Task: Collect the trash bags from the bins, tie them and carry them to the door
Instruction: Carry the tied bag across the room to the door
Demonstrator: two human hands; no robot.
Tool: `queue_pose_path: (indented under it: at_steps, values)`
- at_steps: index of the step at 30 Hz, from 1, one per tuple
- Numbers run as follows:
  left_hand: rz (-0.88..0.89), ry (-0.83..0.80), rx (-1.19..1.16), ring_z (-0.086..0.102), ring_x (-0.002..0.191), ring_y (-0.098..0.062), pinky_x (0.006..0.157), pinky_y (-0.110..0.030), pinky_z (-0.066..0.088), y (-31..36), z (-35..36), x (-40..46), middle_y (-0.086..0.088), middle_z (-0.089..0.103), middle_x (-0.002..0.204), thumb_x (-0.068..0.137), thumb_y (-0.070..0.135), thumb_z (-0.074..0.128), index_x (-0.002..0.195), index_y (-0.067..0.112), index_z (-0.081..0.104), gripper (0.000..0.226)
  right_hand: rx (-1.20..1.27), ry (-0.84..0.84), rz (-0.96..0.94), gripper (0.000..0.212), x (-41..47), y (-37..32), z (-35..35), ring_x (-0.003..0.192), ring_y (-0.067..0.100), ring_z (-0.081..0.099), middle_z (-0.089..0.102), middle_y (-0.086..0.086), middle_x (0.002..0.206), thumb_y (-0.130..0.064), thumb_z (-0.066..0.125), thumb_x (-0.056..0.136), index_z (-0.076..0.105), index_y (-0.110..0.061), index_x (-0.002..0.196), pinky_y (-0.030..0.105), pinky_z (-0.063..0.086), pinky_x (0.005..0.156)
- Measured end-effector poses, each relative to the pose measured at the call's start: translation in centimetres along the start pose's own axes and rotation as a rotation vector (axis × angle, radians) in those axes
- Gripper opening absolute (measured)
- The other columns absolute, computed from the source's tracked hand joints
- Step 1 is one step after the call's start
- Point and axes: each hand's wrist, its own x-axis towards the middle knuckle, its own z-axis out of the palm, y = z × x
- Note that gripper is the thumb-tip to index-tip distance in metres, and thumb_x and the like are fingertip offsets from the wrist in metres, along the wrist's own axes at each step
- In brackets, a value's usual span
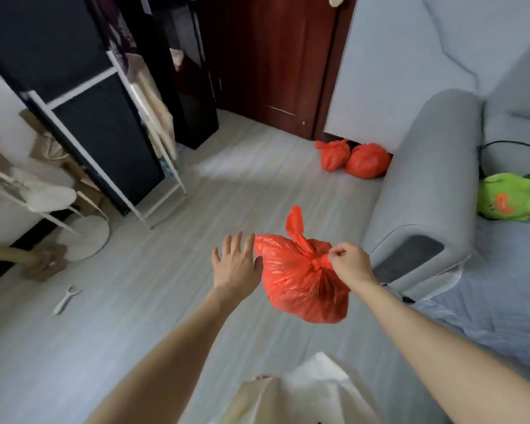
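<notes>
We carry a tied red bag to the door.

Our right hand pinches the red trash bag by its knot; our left hand is spread, holding nothing. Next, walk toward one o'clock, where two tied bags sit by the door.

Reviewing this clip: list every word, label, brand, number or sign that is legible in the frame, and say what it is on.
None: no text can be read anywhere in this frame.
The red trash bag pinched at its knot by the right hand: plain plastic, no print.
The two red bags by the door: no print visible.
The green plush toy on the sofa: an orange mark, too blurred to tell whether it is lettering.
</notes>
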Motion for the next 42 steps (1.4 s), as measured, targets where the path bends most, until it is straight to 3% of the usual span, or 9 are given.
queue_pose_path:
  at_steps: [7,13,25,28,33,37,42]
  values:
    - [0.145,0.003,0.012,0.008,0.145,-0.026,0.116,-0.050,0.010,7.9,-4.2,23.6,-0.006,0.014,0.156,0.095,0.037,0.037,0.146,0.023,0.015,0.058,0.117,0.100,0.036,0.019,21.3,-6.0,-3.3,0.106,0.027,0.060,0.069,0.014,0.108,-0.006,0.055,0.083,0.069,-0.003,0.095,0.022,0.039,0.082]
    - [0.215,-0.008,0.039,0.005,0.145,-0.026,0.117,-0.050,0.009,16.4,-8.9,43.4,-0.006,0.009,0.157,0.096,0.037,0.033,0.147,0.021,0.011,0.058,0.127,0.135,0.080,0.020,41.4,-9.2,-7.2,0.107,0.032,0.061,0.069,0.019,0.107,-0.005,0.054,0.082,0.070,0.000,0.094,0.032,0.044,0.087]
    - [0.442,0.030,0.076,0.003,0.146,-0.025,0.117,-0.047,0.010,31.5,-16.2,77.2,-0.005,0.008,0.157,0.095,0.030,0.034,0.147,0.020,0.012,0.057,0.178,0.315,0.228,0.017,73.8,-13.5,-16.3,0.100,0.032,0.063,0.071,0.016,0.101,-0.003,0.054,0.081,0.070,-0.004,0.087,0.034,0.046,0.086]
    - [0.540,0.037,0.127,0.002,0.146,-0.026,0.118,-0.047,0.012,35.3,-14.7,86.8,-0.005,0.007,0.157,0.094,0.026,0.036,0.147,0.020,0.012,0.058,0.181,0.317,0.270,0.017,83.1,-12.5,-15.8,0.093,0.034,0.064,0.072,0.017,0.093,-0.002,0.053,0.079,0.070,-0.006,0.080,0.036,0.047,0.081]
    - [0.655,0.065,0.207,0.001,0.145,-0.027,0.118,-0.046,0.014,40.2,-10.2,100.1,-0.005,0.006,0.157,0.095,0.025,0.029,0.147,0.020,0.006,0.057,0.209,0.329,0.387,0.014,94.6,-8.3,-12.4,0.093,0.030,0.063,0.071,0.013,0.095,-0.004,0.054,0.081,0.067,-0.007,0.085,0.033,0.046,0.082]
    - [0.720,-0.022,0.327,-0.013,0.145,-0.028,0.118,-0.046,0.004,43.5,-1.2,111.0,-0.004,-0.013,0.157,0.096,0.025,0.030,0.147,0.022,-0.011,0.066,0.204,0.306,0.438,0.016,106.1,-1.3,-7.0,0.098,0.030,0.062,0.070,0.015,0.101,-0.001,0.056,0.082,0.068,-0.003,0.092,0.031,0.042,0.086]
    - [0.730,0.157,0.425,-0.024,0.141,-0.034,0.116,-0.051,-0.004,46.6,7.7,120.9,-0.007,-0.029,0.153,0.093,0.025,0.036,0.141,0.026,-0.025,0.079,0.272,0.367,0.526,0.019,116.0,6.1,-0.3,0.103,0.032,0.062,0.070,0.019,0.105,-0.002,0.057,0.082,0.068,-0.002,0.097,0.031,0.041,0.089]
